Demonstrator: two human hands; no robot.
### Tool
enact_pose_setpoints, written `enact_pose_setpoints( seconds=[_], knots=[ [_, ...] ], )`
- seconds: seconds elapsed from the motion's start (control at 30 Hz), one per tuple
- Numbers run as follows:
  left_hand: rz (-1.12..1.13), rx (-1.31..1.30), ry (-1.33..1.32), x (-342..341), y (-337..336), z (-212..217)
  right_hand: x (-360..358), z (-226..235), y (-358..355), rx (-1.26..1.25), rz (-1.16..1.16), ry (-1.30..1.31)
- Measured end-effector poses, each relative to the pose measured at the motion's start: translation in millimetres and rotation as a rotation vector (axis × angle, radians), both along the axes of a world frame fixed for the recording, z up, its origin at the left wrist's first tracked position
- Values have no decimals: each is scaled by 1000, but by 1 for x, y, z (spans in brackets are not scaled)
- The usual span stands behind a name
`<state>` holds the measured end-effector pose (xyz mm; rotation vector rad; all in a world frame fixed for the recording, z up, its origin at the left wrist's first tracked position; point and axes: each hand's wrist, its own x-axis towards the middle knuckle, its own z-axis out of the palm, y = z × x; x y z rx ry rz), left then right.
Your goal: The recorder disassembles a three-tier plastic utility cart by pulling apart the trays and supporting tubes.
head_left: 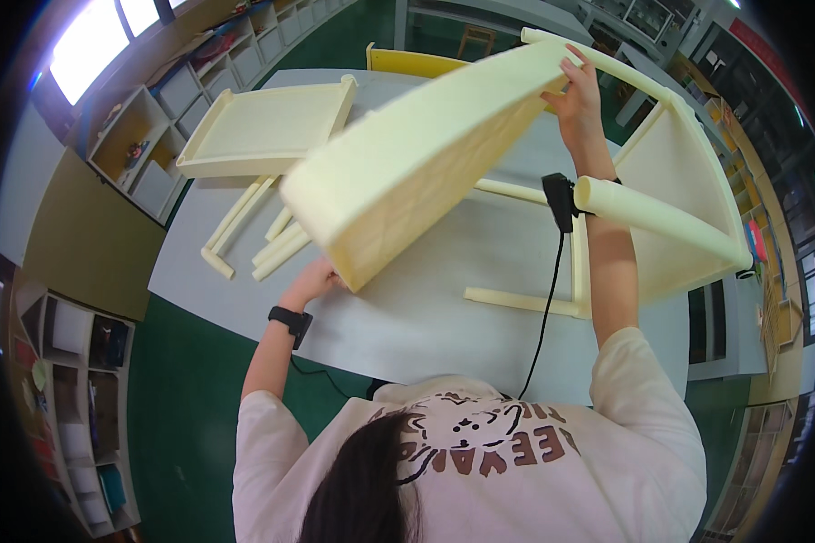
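A large cream shelf panel with a raised rim (pixel 426 136) is held tilted above the table, its near end low and its far end raised to the right. My left hand (pixel 315 282) grips the low near corner, its fingers partly hidden behind the panel. At the raised far end, my right hand (pixel 575 95) holds the edge, thumb and fingers on either side of it. Beside my right forearm stands a cream frame of tubes and a panel (pixel 697 181); one thick tube end (pixel 598 195) crosses in front of that forearm.
A second cream tray-like shelf (pixel 263 127) rests at the table's far left. Several loose cream tubes (pixel 235 226) lie near it on the white table (pixel 398 339). A black wrist device (pixel 560 201) trails a cable past my right arm. A yellow chair (pixel 412 63) stands beyond.
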<state>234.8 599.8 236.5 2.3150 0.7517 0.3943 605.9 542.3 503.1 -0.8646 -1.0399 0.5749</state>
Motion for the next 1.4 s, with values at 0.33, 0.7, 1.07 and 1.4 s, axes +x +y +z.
enact_pose_setpoints(
  seconds=[0.33,0.7,1.07,1.4],
  knots=[
    [16,387,-108,-6,22,8,-5,-53,-53,184,-95,245],
    [526,-6,-365,-3,-1,-25,-3,-127,-108,174,-132,361],
    [563,-1476,-1072,19,-104,-6,-27,-171,-199,-179,-140,373],
    [833,-1213,-527,9,-124,-14,-19,-232,-281,-677,114,480]
  ],
)
